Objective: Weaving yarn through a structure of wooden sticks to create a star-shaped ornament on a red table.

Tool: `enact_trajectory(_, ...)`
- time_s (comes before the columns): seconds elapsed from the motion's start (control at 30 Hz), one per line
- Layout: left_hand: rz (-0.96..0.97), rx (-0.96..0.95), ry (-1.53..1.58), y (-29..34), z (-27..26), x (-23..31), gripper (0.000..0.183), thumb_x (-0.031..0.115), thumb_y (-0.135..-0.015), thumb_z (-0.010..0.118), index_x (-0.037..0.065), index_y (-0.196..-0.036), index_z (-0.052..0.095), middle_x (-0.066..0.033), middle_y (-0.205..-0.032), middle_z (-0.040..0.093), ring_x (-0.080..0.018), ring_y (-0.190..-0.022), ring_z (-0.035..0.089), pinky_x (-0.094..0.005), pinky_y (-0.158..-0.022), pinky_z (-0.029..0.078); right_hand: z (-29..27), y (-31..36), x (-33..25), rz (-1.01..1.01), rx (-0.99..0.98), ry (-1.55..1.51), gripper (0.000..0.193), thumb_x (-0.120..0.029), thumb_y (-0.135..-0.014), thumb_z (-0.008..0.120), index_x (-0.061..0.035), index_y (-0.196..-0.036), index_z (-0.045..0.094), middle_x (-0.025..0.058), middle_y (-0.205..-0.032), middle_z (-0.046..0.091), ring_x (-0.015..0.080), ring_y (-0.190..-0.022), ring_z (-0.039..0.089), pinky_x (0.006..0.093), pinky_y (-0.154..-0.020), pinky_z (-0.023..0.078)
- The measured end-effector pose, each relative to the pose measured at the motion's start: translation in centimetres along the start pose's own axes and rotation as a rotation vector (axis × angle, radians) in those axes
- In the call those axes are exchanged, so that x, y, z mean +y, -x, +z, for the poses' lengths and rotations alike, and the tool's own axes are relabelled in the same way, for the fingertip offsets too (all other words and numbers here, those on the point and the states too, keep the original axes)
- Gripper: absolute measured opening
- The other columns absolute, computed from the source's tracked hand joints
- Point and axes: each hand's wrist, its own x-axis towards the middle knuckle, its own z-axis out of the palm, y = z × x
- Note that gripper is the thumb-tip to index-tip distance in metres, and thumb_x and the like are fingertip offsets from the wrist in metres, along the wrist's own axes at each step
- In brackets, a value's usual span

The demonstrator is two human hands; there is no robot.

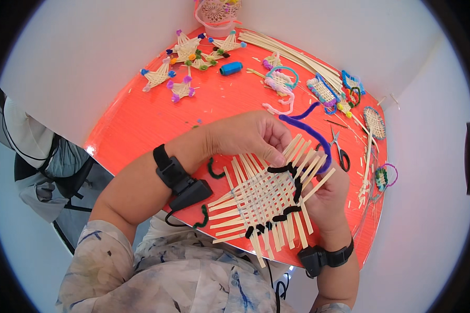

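My left hand (250, 136) grips the top edge of a woven mat of pale straw strips (261, 201), thumb pressed on the strips. My right hand (326, 201) holds the mat from its right side, fingers mostly hidden under it. A black pipe cleaner (296, 190) is threaded along the mat's right and lower edge. A blue pipe cleaner (313, 133) arcs over the strip ends near my right fingers. Both wrists carry black bands.
The orange table (141, 125) bears several straw stars with pompoms (183, 57), a blue spool (231, 68), loose straw strips (287, 49), small woven pieces with coloured edging (324, 91), scissors (340, 151) and green pipe cleaner pieces (213, 171). A basket (216, 11) stands at the far edge.
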Motion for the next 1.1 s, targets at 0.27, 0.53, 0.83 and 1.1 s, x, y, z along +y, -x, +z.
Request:
enact_trajectory(0.27,0.019,0.009,-0.582,0.8,1.4,2.6,0.015,0.009,-0.076,0.078,0.002,-0.085,0.068,-0.0037,-0.080,0.069,-0.0128,-0.073,0.065,-0.0278,-0.068,0.050,0.6,-0.2,-0.2,0.666,-0.222,-0.810,0.017,-0.014,-0.091,0.062,-0.0003,-0.101,0.061,0.0000,-0.086,0.063,0.0057,-0.081,0.059,0.0228,-0.072,0.049)
enact_trajectory(0.53,0.088,-0.216,-0.917,0.4,2.2,2.1,0.012,0.009,-0.076,0.076,0.004,-0.086,0.070,-0.0072,-0.078,0.068,-0.0207,-0.073,0.065,-0.0321,-0.068,0.050,-0.2,0.1,1.2,1.088,-0.563,-0.958,0.023,-0.024,-0.093,0.061,-0.0002,-0.096,0.062,0.0005,-0.074,0.060,0.0049,-0.050,0.050,0.0189,-0.047,0.040)
enact_trajectory(0.83,0.158,-0.042,0.158,0.1,-0.7,-0.4,0.015,0.008,-0.084,0.073,0.002,-0.096,0.067,-0.0021,-0.088,0.068,-0.0079,-0.079,0.064,-0.0234,-0.073,0.051,0.4,-0.8,-1.2,-0.102,0.329,-0.078,0.035,0.002,-0.085,0.064,-0.0050,-0.117,0.052,0.0118,-0.117,0.052,0.0120,-0.081,0.052,0.0233,-0.061,0.047)
enact_trajectory(1.1,0.137,-0.116,0.419,-0.8,1.9,-1.0,0.029,0.016,-0.082,0.076,-0.001,-0.103,0.064,-0.0087,-0.097,0.070,-0.0158,-0.085,0.068,-0.0289,-0.077,0.055,0.1,-0.8,-1.2,-0.302,0.199,0.169,0.034,0.008,-0.074,0.071,-0.0020,-0.106,0.063,0.0131,-0.097,0.065,0.0254,-0.084,0.064,0.0316,-0.066,0.054)
